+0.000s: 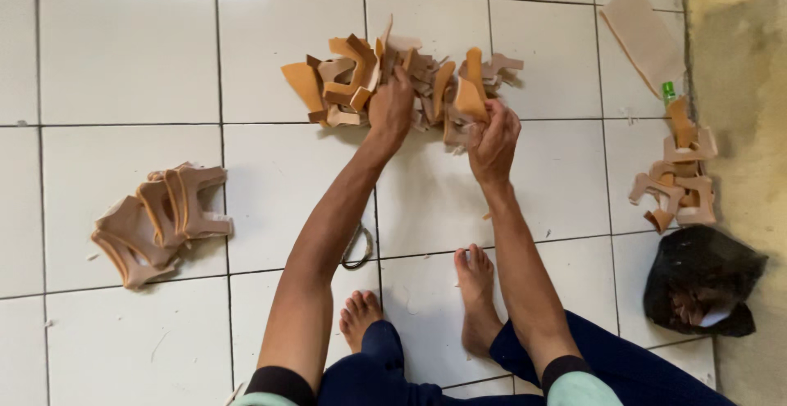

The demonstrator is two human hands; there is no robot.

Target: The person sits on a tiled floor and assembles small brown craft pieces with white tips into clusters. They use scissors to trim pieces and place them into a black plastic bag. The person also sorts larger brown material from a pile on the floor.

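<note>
A loose heap of tan, cut-out leather-like pieces (352, 78) lies on the white tiled floor ahead of me. My left hand (390, 104) reaches into the middle of the heap, fingers curled among the pieces. My right hand (492, 140) is closed on one orange-tan piece (469, 95) at the heap's right side, lifted slightly. Both arms stretch forward over my bare feet (475, 291).
A neat overlapped stack of similar pieces (160, 217) lies at the left. Another small pile (680, 176) and a flat tan sheet (643, 33) sit at the right by a wall, with a small green-capped bottle (669, 92) and a black plastic bag (701, 279). A dark ring (359, 249) rests near my left arm.
</note>
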